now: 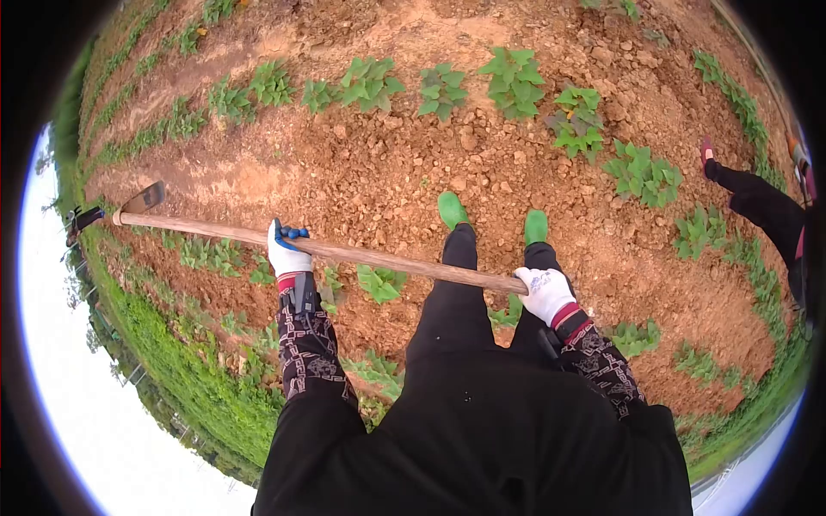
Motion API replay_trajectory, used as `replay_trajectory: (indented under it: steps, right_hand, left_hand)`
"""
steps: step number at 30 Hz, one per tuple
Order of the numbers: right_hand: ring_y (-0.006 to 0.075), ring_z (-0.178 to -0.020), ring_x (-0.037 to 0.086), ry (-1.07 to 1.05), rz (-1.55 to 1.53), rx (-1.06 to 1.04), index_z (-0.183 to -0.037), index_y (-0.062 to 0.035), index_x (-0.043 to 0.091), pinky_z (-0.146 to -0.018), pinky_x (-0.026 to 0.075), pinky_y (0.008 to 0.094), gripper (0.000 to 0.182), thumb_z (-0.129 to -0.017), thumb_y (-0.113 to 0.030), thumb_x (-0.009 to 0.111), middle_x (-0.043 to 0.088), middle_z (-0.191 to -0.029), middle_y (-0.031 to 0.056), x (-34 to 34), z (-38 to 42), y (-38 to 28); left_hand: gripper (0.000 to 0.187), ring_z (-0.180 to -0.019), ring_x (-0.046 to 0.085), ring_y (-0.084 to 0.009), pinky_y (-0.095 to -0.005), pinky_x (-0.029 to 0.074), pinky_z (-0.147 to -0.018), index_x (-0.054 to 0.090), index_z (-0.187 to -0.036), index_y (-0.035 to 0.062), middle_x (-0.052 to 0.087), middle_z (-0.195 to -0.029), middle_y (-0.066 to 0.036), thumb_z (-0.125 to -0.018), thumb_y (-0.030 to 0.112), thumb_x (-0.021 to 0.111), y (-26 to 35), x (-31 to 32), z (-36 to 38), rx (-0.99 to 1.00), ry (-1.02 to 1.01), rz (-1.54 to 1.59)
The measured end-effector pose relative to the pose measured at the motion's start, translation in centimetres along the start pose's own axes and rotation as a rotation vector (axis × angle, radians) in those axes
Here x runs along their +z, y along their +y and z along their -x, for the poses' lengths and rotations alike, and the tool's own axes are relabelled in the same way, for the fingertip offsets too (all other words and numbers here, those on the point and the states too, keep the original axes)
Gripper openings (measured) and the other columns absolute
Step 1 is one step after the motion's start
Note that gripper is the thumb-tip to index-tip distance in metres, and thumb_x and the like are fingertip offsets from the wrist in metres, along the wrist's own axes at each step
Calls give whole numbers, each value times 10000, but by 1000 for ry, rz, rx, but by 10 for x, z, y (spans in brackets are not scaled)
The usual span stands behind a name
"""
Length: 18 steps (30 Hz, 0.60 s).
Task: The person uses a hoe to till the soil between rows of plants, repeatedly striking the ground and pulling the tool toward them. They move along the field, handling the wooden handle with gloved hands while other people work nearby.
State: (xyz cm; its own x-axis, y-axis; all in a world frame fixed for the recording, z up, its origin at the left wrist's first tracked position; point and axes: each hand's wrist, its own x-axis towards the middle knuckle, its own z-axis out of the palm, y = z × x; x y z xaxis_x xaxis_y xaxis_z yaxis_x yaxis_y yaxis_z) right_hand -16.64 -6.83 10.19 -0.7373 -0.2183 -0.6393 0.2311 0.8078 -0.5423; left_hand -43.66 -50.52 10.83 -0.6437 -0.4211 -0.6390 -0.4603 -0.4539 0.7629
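Note:
A hoe with a long wooden handle lies across in front of my body, its metal blade raised at the far left end. My left hand, in a white glove with blue fingertips, is wrapped round the middle of the handle. At the handle's right end my right hand, in a white glove, is closed round the wood. Both forearms wear dark patterned sleeves. Below the handle show my black trousers and green shoes on the soil.
Rows of leafy green plants cross the cloddy brown soil ahead, and a few plants grow near my legs. Another person in dark trousers stands at the right. A further person is small at the far left. Thick greenery borders the left.

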Motion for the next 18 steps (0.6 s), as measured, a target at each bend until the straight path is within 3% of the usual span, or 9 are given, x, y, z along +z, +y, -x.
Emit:
replay_trajectory:
  steps: [3,5,9,10,11,12,14,16,18]
  right_hand:
    - [278,-827,648,-64,-14,-85,-983,-119,541,-716,491,393,232,-814,-264,608,648,-811,97,-20,0,-17]
    - [283,-804,653,-128,-2,-12,-979,-115,543,-700,498,404,230,-813,-260,611,652,-796,105,-32,11,-11]
    - [307,-750,653,-71,60,160,-910,-120,559,-670,506,428,181,-777,-223,623,649,-757,123,-52,101,59]
    - [313,-743,651,-72,118,258,-900,-112,556,-672,508,423,178,-768,-204,632,643,-746,123,-64,143,80]
    - [313,-752,650,-190,159,368,-892,-110,553,-676,506,423,179,-757,-181,647,640,-739,121,-101,186,85]
    - [317,-745,644,-141,240,481,-889,-110,550,-670,498,429,200,-735,-164,665,631,-722,119,-115,230,92]
    - [331,-700,621,-68,291,417,-870,-110,533,-631,482,434,226,-702,-154,677,610,-707,121,-139,272,100]
    - [337,-688,617,-16,293,449,-856,-103,549,-614,477,427,242,-661,-129,690,606,-703,127,-174,284,82]
    - [343,-674,611,61,305,475,-827,-94,565,-601,470,425,229,-636,-105,690,600,-688,131,-199,299,80]
  left_hand:
    - [323,-479,438,-113,-316,437,-521,427,-672,165,396,-553,46,-895,306,612,10,-5,-18,79,33,-68]
    - [303,-490,428,-118,-323,441,-547,420,-691,158,384,-553,40,-903,294,588,-21,4,-20,32,42,-84]
    - [323,-469,408,-151,-356,434,-550,409,-672,173,400,-532,33,-892,322,593,-191,13,3,-276,33,-40]
    - [313,-469,408,-167,-362,445,-552,411,-675,168,402,-532,26,-890,310,589,-253,22,32,-291,-74,-11]
    - [281,-473,426,-182,-372,459,-556,438,-692,164,406,-533,23,-899,300,571,-301,46,81,-389,-59,-94]
    - [242,-475,447,-180,-396,464,-557,472,-715,162,426,-545,15,-900,287,566,-329,72,128,-452,-63,-113]
    - [263,-476,455,-159,-397,467,-553,437,-683,161,418,-551,20,-885,253,579,-358,57,145,-548,-226,246]
    - [267,-474,454,-156,-393,467,-553,431,-677,165,410,-541,25,-881,243,586,-320,93,178,-574,-148,198]
    - [253,-470,455,-149,-393,466,-561,440,-678,168,397,-520,31,-864,209,605,-325,115,195,-714,-80,189]
